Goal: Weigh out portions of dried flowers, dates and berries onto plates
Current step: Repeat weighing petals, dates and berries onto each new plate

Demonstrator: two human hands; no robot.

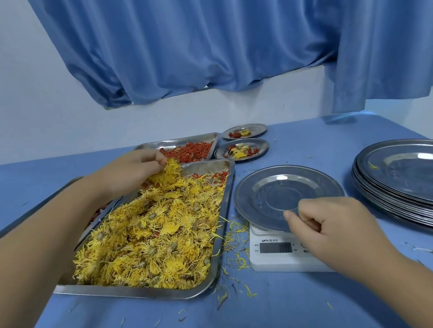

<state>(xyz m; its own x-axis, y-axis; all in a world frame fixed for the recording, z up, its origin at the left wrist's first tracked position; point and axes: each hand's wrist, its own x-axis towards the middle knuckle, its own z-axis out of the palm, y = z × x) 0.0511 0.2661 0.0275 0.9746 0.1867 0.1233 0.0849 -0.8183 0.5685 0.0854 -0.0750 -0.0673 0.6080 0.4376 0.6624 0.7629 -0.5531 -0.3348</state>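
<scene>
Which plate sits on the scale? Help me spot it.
Find the big tray of yellow flowers. Right of it is a white scale, the plate on top. It is single and empty; the far plates hold portions, the others form a stack.

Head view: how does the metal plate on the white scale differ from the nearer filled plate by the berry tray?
The round metal plate on the white scale is empty; the small metal plate holds yellow dried flowers and red berries. The first has its rim gripped by the right hand; the second lies untouched on the blue table. Both are round, silvery metal.
</scene>
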